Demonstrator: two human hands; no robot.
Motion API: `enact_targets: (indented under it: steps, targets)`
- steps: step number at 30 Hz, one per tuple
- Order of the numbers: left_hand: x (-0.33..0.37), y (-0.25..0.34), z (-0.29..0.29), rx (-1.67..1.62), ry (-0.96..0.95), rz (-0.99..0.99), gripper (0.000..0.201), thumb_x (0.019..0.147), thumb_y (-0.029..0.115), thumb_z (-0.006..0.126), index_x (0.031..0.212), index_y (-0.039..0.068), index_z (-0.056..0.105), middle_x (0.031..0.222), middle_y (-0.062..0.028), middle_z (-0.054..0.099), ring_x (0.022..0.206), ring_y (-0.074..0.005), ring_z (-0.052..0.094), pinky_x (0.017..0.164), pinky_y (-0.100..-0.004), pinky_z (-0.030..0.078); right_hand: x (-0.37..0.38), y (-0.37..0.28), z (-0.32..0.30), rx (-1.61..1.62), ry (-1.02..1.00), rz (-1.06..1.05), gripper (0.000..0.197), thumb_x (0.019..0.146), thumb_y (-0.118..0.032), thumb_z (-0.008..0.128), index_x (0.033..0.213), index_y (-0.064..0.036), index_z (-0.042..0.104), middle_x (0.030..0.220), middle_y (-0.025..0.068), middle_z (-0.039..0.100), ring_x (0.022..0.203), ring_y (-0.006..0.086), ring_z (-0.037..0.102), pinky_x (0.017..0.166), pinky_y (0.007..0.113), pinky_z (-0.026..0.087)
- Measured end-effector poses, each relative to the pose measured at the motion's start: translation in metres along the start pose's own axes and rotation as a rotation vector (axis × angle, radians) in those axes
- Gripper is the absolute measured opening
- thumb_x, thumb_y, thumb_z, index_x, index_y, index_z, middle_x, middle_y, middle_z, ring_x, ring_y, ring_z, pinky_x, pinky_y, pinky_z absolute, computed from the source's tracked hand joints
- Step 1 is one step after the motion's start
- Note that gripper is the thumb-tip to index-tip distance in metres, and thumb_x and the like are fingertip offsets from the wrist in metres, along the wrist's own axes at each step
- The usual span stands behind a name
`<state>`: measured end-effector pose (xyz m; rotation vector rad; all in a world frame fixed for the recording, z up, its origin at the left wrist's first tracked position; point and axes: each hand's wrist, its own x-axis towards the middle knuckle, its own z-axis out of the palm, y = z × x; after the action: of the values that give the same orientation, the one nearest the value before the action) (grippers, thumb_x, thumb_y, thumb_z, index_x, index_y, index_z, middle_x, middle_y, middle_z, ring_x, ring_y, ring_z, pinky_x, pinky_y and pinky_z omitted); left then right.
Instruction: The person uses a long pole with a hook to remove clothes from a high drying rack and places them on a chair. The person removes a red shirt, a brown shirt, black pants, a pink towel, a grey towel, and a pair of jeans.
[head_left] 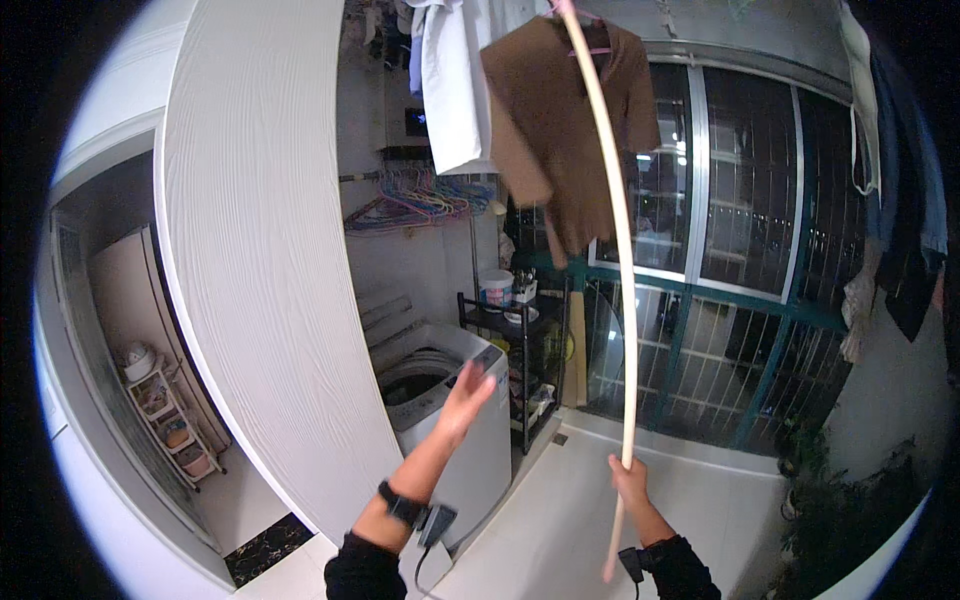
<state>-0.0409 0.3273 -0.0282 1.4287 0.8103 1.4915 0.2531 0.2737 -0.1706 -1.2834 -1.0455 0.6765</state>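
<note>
- We find the right hand [629,480] wrapped firmly around a long pale pole [623,260], gripping it near its lower end.
- We record the left hand [468,403] raised before the washing machine [482,465], its fingers spread and somewhat blurred, holding nothing.
- The pole stands nearly upright, bowed by the lens; its upper end meets the top edge of the view beside a pink hanger [598,51].
- A brown shirt [556,130] hangs high, behind the pole; we cannot tell whether the pole bears the hanger's weight.
- For good handling, we advise a steady wrist and slow, small corrections, since a grip this low should magnify any sway at the top.
- We judge that the left hand would serve best as a second hold higher up the pole.
- We would keep the tip away from the white garment [456,90] and the window [750,240].
- Underfoot we note a pale, smooth floor [560,515].
- Around it stand a black rack [525,380], bunched coloured hangers [415,197] above the machine, and dark foliage [835,505] at right.
</note>
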Motion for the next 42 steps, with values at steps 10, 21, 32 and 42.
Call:
enact_targets:
  steps: [10, 21, 32, 42]
  targets:
    - [0.128, 0.066, 0.027, 0.368, 0.306, 0.034, 0.12, 0.057, 0.044, 0.071, 0.123, -0.002, -0.018, 0.132, -0.0217, 0.002, 0.122, -0.0315, 0.011, 0.098, -0.0361, 0.017, -0.161, 0.094, -0.081, -0.288, 0.191, 0.1, 0.025, 0.07, -0.013, 0.06, 0.053, 0.0012, 0.048, 0.046, 0.0003, 0.041, 0.046, 0.0057, 0.038, 0.041, 0.026, 0.034]
    - [0.098, 0.132, 0.096, -0.422, -0.068, 0.154, 0.057, 0.078, 0.025, 0.056, 0.116, -0.009, 0.03, 0.115, -0.0124, 0.041, 0.101, -0.0201, 0.041, 0.085, -0.0287, 0.033, -0.328, 0.086, -0.12, -0.423, 0.481, 0.112, 0.031, 0.071, -0.01, 0.06, 0.049, -0.0025, 0.04, 0.049, -0.0052, 0.033, 0.048, 0.0047, 0.03, 0.04, 0.024, 0.027]
    - [-0.086, 0.154, 0.282, -0.666, -1.046, -0.095, 0.046, 0.077, 0.019, 0.058, 0.111, -0.004, 0.04, 0.114, -0.0097, 0.042, 0.103, -0.0183, 0.041, 0.087, -0.0284, 0.032, -0.521, -0.015, -0.124, -0.436, 1.171, 0.268, 0.022, 0.069, -0.008, 0.06, 0.053, -0.0008, 0.047, 0.048, -0.0031, 0.038, 0.048, 0.005, 0.034, 0.041, 0.023, 0.03]
    - [-0.335, 0.195, 0.377, -0.917, -1.642, 0.005, 0.049, 0.073, 0.021, 0.062, 0.109, -0.005, 0.041, 0.111, -0.0091, 0.044, 0.1, -0.0154, 0.042, 0.086, -0.0275, 0.033, -0.687, -0.057, -0.093, -0.487, 1.715, 0.338, 0.031, 0.074, -0.016, 0.059, 0.052, -0.0036, 0.042, 0.05, -0.0056, 0.035, 0.048, 0.0051, 0.03, 0.04, 0.023, 0.026]
